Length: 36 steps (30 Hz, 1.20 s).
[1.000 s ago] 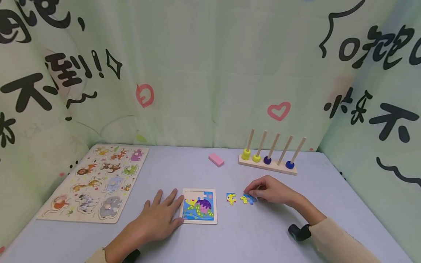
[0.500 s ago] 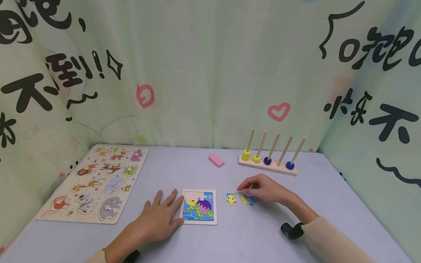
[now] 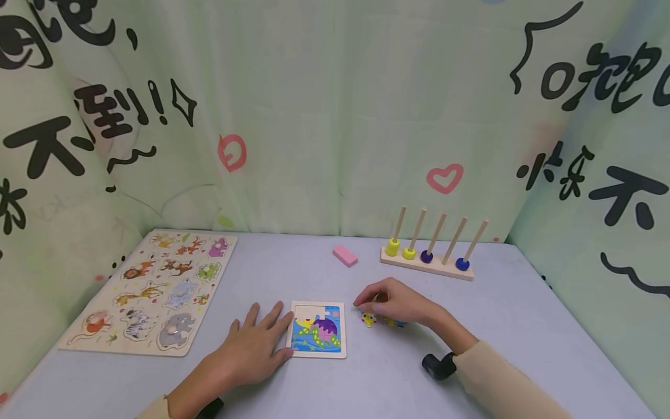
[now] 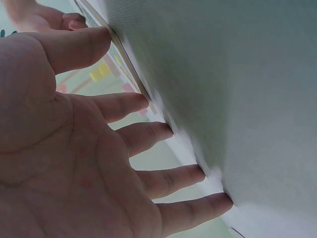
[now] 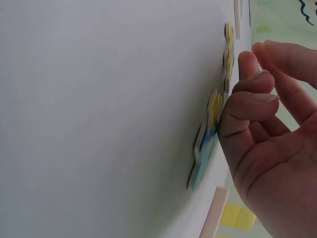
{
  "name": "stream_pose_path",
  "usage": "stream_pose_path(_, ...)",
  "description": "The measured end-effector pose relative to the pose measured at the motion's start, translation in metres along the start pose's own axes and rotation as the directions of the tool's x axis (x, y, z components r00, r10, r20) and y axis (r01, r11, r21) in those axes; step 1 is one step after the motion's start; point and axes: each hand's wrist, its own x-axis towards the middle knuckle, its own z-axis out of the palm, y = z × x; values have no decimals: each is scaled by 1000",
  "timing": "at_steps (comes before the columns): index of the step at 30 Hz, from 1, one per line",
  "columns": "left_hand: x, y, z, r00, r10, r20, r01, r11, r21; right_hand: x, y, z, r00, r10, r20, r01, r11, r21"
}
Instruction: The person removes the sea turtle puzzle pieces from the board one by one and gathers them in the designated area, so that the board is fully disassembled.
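My left hand [image 3: 250, 352] lies with its fingers spread beside a small wooden jigsaw puzzle [image 3: 309, 355], its thumb and index finger touching the frame's left edge. The puzzle shows a purple-shelled turtle on blue; bare wood is visible at its upper left. Over the loose jigsaw pieces hovers my right hand [image 3: 395, 299], fingers loosely bent, with nothing seen between them. Just below its fingertips is a yellow fish piece [image 3: 369, 319], partly covered. Blue-and-yellow pieces [image 5: 204, 148] lie flat below the hand in the right wrist view, mostly hidden in the head view.
An animal puzzle board [image 3: 196, 302] lies at the left. A pink block [image 3: 345, 256] sits toward the back. Behind the right hand stands a wooden peg rack [image 3: 426, 265] with yellow and blue beads. Printed curtains [image 3: 335, 145] enclose the table [image 3: 282, 267].
My right hand has slid left, from the blue-and-yellow pieces to above the yellow fish piece. My left hand and the puzzle have stayed put.
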Motion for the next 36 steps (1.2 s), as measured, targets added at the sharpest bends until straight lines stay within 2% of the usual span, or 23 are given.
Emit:
stream_pose_path(14,0,0,1,1000,-1,-3,1,1000,-3,27,-19,17,997,-56,52,57,998,-28)
stream_pose_path(24,2,0,1,1000,-13,3,13,1000,5,38,-29,24,992,-86,94,92,994,-58)
stream_pose_path(36,1,0,1,1000,-8,0,8,1000,3,48,-36,24,987,-35,154,50,994,-96)
